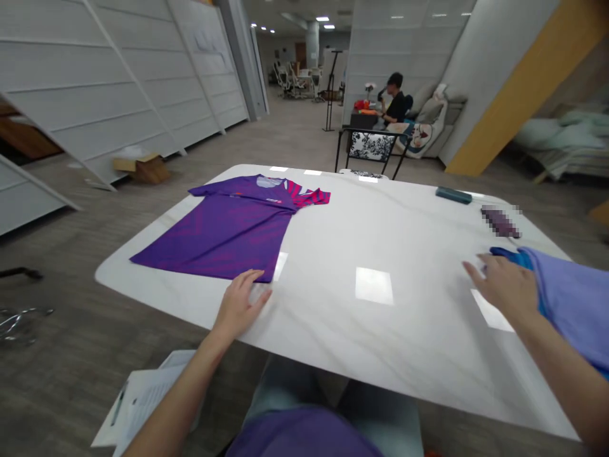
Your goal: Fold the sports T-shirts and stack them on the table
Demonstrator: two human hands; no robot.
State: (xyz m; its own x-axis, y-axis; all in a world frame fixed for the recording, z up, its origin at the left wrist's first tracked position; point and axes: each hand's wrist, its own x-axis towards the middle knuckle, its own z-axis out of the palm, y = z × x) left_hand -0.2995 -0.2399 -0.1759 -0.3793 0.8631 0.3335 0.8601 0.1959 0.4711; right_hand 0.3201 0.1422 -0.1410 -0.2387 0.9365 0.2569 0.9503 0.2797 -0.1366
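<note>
A purple T-shirt (pixel 228 228) with red-striped sleeve lies spread out on the left half of the white table (pixel 409 235). My left hand (pixel 242 303) is at the shirt's lower right corner, fingers apart, fingertips at the hem. Over on the right, my right hand (pixel 509 285) is spread beside a pile of lavender and blue cloth (pixel 575 292), its fingers pointing left and apart. Nothing shows in either hand. The underside of the right palm is hidden.
A dark green case (pixel 453 195) and a blurred dark phone-like object (pixel 499 221) lie at the table's far right. Behind the table stands a chair (pixel 371 147). A person (pixel 396 101) sits farther back. Papers (pixel 147 397) lie below the near left edge.
</note>
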